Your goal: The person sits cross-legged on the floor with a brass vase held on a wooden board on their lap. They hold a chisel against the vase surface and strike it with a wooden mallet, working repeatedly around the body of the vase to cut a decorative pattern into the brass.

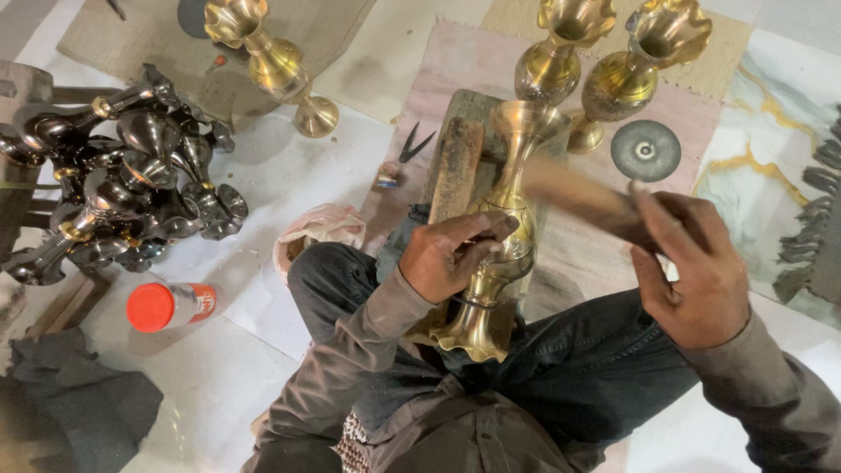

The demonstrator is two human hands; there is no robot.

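Brass vase (508,219) lies across our lap; left hand (451,256) pinches a small tool against it, right hand (692,271) grips a blurred wooden mallet (578,197) above it, mid-chasing.

This is a metalworker's floor workshop. Finished brass vases (275,63) stand on mats on the marble floor (263,175), and a heap of dark, unpolished vases (123,175) lies to one side. Small snips (413,144), a round metal disc (646,151) and a worn wooden block (455,171) lie about.
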